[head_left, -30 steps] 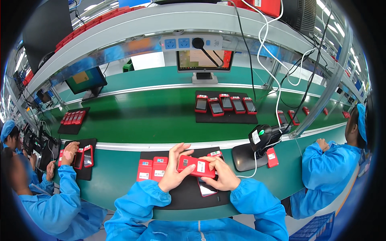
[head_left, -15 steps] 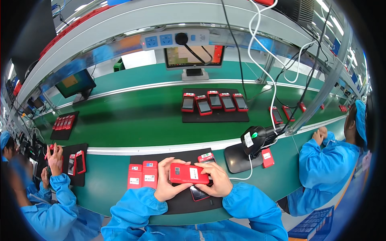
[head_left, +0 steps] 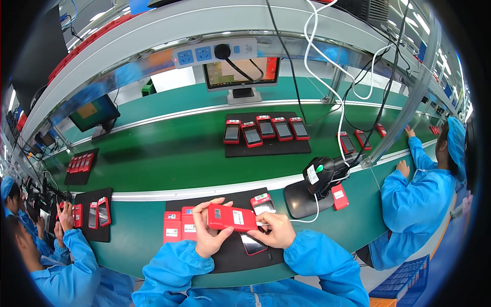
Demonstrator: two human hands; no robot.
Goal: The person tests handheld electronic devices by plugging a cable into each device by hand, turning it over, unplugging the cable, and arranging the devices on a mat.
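Note:
A red handheld terminal, back up with a white label and a small grey window, is raised over the black mat. My left hand is closed round its left part, thumb along the near edge. At its right end my right hand pinches a small white strip against the device; what the strip is cannot be made out. Below lies another terminal, screen up and partly covered. Behind my right hand is a terminal with its screen up. Two red terminals lie face down at the left.
A black scanner on a stand stands to the right, its white cable trailing over the bench, beside a red terminal. Several terminals rest on a far mat. Co-workers in blue sit left and right.
My right hand has slid off the terminal's back to its right end, where the white strip now shows. The terminal has tilted and shifted slightly left. The right co-worker has reached forward.

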